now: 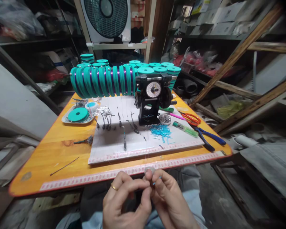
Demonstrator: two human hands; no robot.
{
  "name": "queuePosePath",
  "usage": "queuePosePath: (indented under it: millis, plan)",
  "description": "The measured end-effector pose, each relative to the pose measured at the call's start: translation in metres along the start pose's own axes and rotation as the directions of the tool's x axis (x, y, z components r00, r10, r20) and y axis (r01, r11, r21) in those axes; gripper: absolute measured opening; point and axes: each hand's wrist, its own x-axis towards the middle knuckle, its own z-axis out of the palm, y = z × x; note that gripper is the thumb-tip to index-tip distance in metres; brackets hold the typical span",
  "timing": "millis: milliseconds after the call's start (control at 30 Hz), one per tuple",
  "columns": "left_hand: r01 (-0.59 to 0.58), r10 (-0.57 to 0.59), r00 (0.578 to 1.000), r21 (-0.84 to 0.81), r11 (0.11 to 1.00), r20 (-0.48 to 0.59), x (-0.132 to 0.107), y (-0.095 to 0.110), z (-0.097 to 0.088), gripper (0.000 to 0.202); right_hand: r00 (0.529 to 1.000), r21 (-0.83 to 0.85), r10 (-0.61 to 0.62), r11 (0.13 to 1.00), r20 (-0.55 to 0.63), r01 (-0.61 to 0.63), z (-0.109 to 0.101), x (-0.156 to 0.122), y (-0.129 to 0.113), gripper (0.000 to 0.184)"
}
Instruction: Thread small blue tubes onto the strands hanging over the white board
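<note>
My left hand [125,200] and my right hand [168,200] meet in front of the table's near edge, fingertips pinched together. A small blue tube [156,180] sticks out between the fingers of my right hand; a thin line seems to run between both hands, too fine to make out. A ring sits on a finger of my left hand. On the white board [143,144] lie a pile of blue tubes [161,131] and several small rigs with dark weights [124,140]. A black winding machine with a dial [153,98] stands at the board's back.
A row of teal spools [102,81] is mounted left of the machine, more stacked behind. A tray with a teal spool [78,115] sits left. Orange scissors [192,118], a green lighter [185,129] and blue pliers [209,137] lie right. A fan [107,17] stands behind the orange table [62,152].
</note>
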Motion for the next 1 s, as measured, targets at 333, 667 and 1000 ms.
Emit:
queuePosePath:
  millis: [333, 667, 1000]
  plan:
    - [-0.039, 0.038, 0.999, 0.065, 0.997, 0.011, 0.004, 0.006, -0.001, 0.015, 0.998, -0.093, 0.014, 0.996, 0.058, -0.009, -0.006, 0.002, 0.001, 0.024]
    - [-0.018, 0.017, 0.999, 0.053, 0.998, 0.027, 0.003, 0.005, -0.002, 0.015, 0.998, -0.028, 0.059, 0.998, 0.001, -0.059, 0.004, -0.003, -0.003, 0.024]
    - [-0.059, 0.055, 0.997, 0.081, 0.995, 0.052, 0.004, 0.006, -0.003, 0.016, 0.996, 0.036, 0.091, 0.995, -0.011, -0.091, 0.005, -0.004, -0.003, 0.024]
